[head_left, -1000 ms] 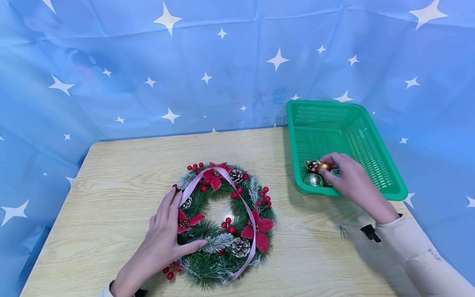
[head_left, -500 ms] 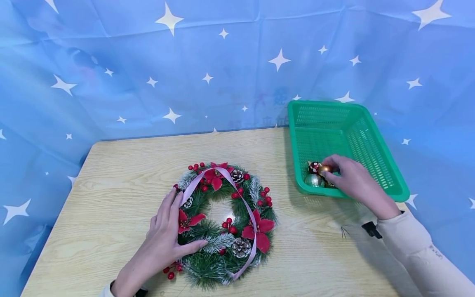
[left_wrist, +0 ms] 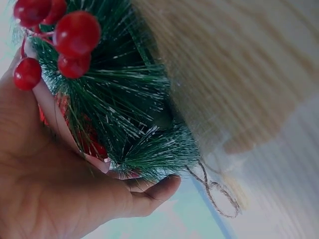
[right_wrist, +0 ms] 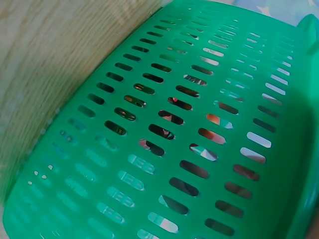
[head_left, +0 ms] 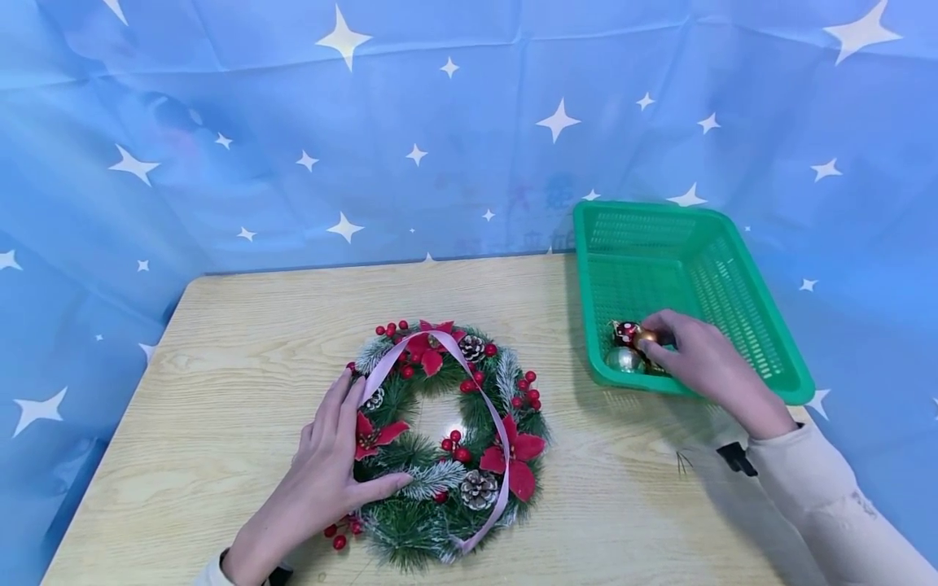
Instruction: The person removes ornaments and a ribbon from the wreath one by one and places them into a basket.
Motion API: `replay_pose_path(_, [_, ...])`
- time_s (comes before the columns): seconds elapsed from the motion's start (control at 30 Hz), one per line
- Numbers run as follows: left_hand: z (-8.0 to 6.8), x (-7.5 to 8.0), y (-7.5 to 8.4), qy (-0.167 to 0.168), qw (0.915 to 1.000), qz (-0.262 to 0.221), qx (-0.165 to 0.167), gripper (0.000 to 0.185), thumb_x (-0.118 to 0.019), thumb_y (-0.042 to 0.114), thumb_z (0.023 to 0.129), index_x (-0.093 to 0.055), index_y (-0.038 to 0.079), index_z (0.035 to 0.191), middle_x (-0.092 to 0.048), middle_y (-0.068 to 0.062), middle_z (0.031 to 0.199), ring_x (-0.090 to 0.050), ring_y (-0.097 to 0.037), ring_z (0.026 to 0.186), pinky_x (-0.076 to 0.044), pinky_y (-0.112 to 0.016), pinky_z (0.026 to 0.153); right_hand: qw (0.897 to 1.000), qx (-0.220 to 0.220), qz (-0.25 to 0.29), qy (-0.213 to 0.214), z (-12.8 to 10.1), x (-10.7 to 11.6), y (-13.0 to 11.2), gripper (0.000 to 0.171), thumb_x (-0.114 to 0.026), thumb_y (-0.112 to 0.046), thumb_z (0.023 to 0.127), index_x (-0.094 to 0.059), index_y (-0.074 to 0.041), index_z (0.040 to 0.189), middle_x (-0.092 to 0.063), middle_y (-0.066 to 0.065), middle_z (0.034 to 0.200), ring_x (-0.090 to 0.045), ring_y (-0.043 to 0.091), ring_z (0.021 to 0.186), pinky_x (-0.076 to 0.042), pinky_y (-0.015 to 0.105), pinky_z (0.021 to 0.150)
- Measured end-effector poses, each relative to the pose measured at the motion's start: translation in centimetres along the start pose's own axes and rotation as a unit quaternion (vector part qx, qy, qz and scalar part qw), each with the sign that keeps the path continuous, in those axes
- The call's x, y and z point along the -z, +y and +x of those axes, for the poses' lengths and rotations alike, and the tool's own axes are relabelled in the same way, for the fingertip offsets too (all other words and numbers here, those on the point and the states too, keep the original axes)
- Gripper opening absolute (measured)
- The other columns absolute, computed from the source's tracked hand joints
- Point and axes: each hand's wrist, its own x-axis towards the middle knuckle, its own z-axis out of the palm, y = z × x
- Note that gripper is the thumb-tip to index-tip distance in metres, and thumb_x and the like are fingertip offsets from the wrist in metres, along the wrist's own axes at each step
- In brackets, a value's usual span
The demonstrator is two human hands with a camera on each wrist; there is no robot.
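A green Christmas wreath point(head_left: 399, 529) with red poinsettias, berries, pinecones and a pink ribbon point(head_left: 506, 456) lies on the table. My left hand point(head_left: 315, 472) rests along its left side, fingers extended over the edge and thumb across the frosted needles. The left wrist view shows the palm against the greenery point(left_wrist: 119, 99). Inside the green basket point(head_left: 637, 277), my right hand point(head_left: 707, 362) pinches a gold ball ornament point(head_left: 645, 337) between thumb and fingers. A silver ball point(head_left: 624, 360) and a red ornament with white spots point(head_left: 625, 331) lie beside it. The basket wall hides most of this hand in the right wrist view.
The wooden table point(head_left: 242, 366) runs back to a blue curtain point(head_left: 410, 98) with white stars. A twine loop point(left_wrist: 222, 199) sticks out by the wreath in the left wrist view. Thin dark needles point(head_left: 683, 462) lie before the basket.
The head view has shifted slightly. My right hand and the gold ball have dipped a little lower in the basket. The left hand stays in place on the wreath.
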Motion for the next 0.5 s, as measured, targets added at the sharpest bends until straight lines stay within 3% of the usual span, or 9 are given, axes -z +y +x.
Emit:
replay_pose_path(0.27, [0.09,0.15,0.03,-0.007,1.0000,0.001,-0.002,0.134,-0.081,0.077,0.084,-0.006,0.014,0.176,0.001,-0.018,0.181,-0.020,-0.056,0.157,-0.023,-0.089,0.107,1.000,-0.003,-0.002,0.014,-0.36,-0.03,-0.17,0.044,-0.064,-0.025,0.113,-0.061,0.005,0.145,-0.064,0.030,0.139,-0.059,0.051,0.127,-0.050,0.069,0.094])
replay_pose_path(0.5, [0.21,0.27,-0.17,-0.011,0.9998,-0.005,-0.015,0.132,-0.080,0.076,0.085,-0.005,0.016,0.177,0.003,-0.015,0.181,-0.017,-0.055,0.159,-0.024,-0.089,0.107,0.997,0.010,-0.008,0.076,-0.82,-0.40,-0.89,0.048,-0.064,-0.032,0.113,-0.061,0.003,0.146,-0.061,0.028,0.143,-0.057,0.050,0.128,-0.048,0.071,0.096])
